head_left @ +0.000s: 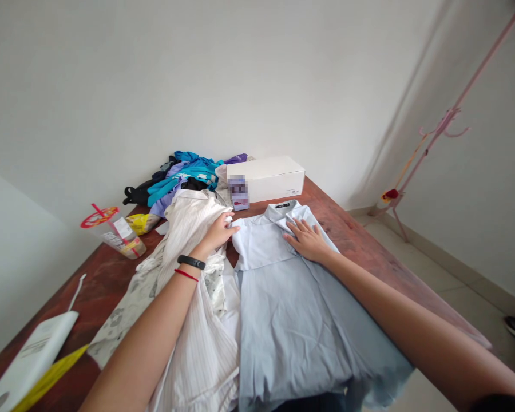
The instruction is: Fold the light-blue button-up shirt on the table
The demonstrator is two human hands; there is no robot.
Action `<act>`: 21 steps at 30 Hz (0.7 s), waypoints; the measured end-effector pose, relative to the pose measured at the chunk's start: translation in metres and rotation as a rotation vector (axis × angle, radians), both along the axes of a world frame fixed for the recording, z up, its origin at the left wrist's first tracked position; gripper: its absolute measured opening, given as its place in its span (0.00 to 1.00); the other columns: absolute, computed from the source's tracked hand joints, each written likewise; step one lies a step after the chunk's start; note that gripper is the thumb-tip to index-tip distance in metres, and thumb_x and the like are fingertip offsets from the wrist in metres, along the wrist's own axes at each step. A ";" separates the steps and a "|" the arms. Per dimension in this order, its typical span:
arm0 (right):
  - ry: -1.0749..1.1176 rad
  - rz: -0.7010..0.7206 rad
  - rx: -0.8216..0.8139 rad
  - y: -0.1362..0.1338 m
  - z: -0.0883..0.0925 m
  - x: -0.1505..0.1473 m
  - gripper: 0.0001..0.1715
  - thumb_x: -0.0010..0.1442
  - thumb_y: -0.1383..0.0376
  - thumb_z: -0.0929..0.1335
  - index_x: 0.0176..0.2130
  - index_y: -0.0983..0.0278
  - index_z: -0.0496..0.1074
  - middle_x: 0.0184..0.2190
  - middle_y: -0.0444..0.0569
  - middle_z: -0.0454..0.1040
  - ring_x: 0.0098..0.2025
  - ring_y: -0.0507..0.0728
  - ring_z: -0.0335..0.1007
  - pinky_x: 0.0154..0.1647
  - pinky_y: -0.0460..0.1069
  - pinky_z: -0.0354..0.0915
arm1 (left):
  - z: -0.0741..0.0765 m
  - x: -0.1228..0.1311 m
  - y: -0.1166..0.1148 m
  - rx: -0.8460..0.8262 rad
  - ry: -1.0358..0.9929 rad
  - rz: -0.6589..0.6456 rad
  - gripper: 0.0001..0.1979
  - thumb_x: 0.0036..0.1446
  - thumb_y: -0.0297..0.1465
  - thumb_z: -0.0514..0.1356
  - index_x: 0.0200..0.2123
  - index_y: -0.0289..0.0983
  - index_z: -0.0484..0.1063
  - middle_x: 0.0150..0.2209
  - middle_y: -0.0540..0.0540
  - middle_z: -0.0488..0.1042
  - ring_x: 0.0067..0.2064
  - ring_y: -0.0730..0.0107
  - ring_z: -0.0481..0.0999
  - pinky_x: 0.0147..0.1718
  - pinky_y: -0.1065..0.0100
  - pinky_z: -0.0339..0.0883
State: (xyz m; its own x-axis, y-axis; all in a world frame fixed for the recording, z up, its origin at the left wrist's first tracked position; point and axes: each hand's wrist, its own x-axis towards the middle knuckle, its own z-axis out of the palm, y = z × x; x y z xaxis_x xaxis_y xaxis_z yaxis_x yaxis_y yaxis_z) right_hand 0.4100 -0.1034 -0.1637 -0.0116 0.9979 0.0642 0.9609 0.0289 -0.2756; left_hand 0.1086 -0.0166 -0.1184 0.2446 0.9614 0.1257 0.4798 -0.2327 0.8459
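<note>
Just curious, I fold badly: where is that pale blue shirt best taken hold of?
I'd pinch the pale blue shirt at its folded shoulder edge from the left: it lies flat, that edge is free at the left hand, and the right hand presses by the collar.

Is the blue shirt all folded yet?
Only just started. Done: the light blue shirt lies flat on the table, one flap folded across its top. In hand: the right hand presses near the collar, the left hand touches its shoulder edge. Left: its lower half is unfolded, and the white striped garment and pile of colourful clothes lie loose.
</note>
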 end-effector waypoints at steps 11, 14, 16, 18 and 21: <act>0.057 0.001 -0.013 0.001 0.001 0.001 0.41 0.72 0.43 0.54 0.74 0.56 0.51 0.77 0.52 0.43 0.77 0.70 0.36 0.72 0.74 0.39 | 0.018 0.041 -0.017 0.333 -0.057 -0.053 0.10 0.59 0.26 0.59 0.45 0.36 0.73 0.48 0.43 0.78 0.49 0.64 0.76 0.50 0.66 0.69; 0.146 0.002 0.005 0.001 0.002 0.001 0.41 0.71 0.44 0.56 0.74 0.60 0.53 0.77 0.54 0.43 0.77 0.69 0.36 0.73 0.71 0.38 | 0.035 0.070 -0.035 0.412 0.006 -0.090 0.09 0.61 0.27 0.59 0.45 0.37 0.74 0.45 0.45 0.80 0.44 0.64 0.78 0.48 0.66 0.69; 0.261 0.005 0.043 0.002 0.004 0.002 0.39 0.71 0.47 0.57 0.72 0.62 0.56 0.76 0.55 0.47 0.77 0.66 0.40 0.74 0.66 0.42 | 0.045 0.092 -0.045 0.417 0.081 -0.136 0.10 0.61 0.27 0.59 0.46 0.37 0.75 0.43 0.45 0.80 0.40 0.65 0.78 0.46 0.66 0.70; 0.435 0.001 0.100 0.003 0.007 0.002 0.35 0.70 0.51 0.58 0.69 0.62 0.63 0.72 0.54 0.59 0.74 0.64 0.53 0.72 0.61 0.51 | 0.051 0.115 -0.051 0.411 0.121 -0.179 0.11 0.61 0.24 0.59 0.46 0.37 0.75 0.43 0.45 0.81 0.40 0.64 0.78 0.47 0.66 0.70; 0.750 -0.030 0.218 0.005 0.011 0.005 0.29 0.67 0.52 0.61 0.59 0.62 0.73 0.57 0.53 0.78 0.60 0.64 0.72 0.62 0.57 0.64 | 0.051 0.150 -0.052 0.411 0.137 -0.226 0.11 0.59 0.21 0.59 0.44 0.37 0.75 0.43 0.43 0.80 0.43 0.61 0.79 0.49 0.64 0.70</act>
